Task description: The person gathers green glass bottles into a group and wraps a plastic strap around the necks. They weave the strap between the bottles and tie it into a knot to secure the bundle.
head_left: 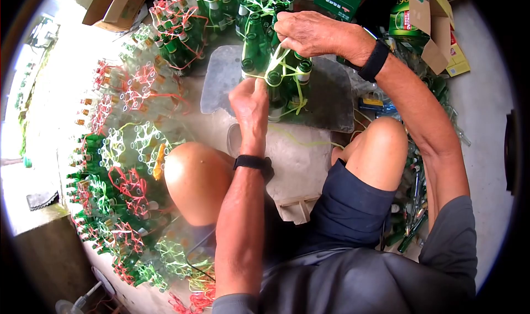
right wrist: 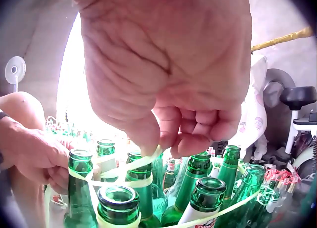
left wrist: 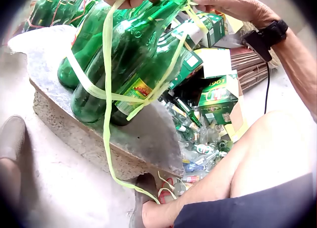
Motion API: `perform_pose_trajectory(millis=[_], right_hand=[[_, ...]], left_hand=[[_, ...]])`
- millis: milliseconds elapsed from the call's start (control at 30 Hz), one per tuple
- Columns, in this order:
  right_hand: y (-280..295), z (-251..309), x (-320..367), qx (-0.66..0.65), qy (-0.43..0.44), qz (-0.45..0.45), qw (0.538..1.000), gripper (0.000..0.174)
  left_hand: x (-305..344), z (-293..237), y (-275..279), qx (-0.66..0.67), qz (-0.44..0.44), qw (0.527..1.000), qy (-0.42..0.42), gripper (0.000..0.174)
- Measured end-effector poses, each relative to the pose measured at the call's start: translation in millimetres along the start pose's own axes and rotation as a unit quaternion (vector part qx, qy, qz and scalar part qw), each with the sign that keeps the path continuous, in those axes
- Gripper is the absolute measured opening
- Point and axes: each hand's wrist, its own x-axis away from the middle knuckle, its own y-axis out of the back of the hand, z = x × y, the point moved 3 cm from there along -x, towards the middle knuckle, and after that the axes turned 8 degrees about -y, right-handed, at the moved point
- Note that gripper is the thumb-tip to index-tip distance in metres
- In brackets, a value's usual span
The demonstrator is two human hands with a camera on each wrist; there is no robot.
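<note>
Over green bottles [head_left: 255, 48] near the slab's [head_left: 329, 98] front edge, the right hand [head_left: 309, 33] pinched yellow-green strap [left wrist: 107, 55]; the left hand [head_left: 249, 105], cut off in its wrist view, gripped it too.

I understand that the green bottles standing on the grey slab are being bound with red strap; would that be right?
Not quite: the strap is yellow-green, not red, as the left wrist view shows. The green bottles standing on the grey slab are indeed being bound with it.
</note>
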Motion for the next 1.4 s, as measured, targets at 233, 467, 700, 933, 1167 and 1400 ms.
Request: perform_pose_trajectory(millis=[233,467,700,933,1167,1400], right_hand=[[-16,-6,-12,0.018,-0.009,-0.015,1.0,0.015],[-4,6,-20,-0.027,-0.095,0.006,0.995,0.014],[-20,-15,-35,-0.109,-0.072,0.074,0.989,0.02],[-17,-2,-15,-0.174,-0.128,0.132,0.968,0.019],[-17,48,34,-0.128,-0.172,-0.093,0.972,0.061],[-44,49,34,-0.104,-0.094,-0.3,0.944,0.026]], left_hand=[[0,-3,-5,0.014,-0.011,1.0,0.002,0.025],[0,-2,-4,0.041,-0.007,0.999,0.02,0.024],[0,-4,5,-0.01,-0.016,1.0,0.013,0.024],[-1,-10,27,-0.062,-0.001,0.998,0.011,0.027],[-7,-21,35,-0.088,0.001,0.994,-0.062,0.029],[-8,-25,37,-0.099,0.01,0.993,-0.06,0.03]])
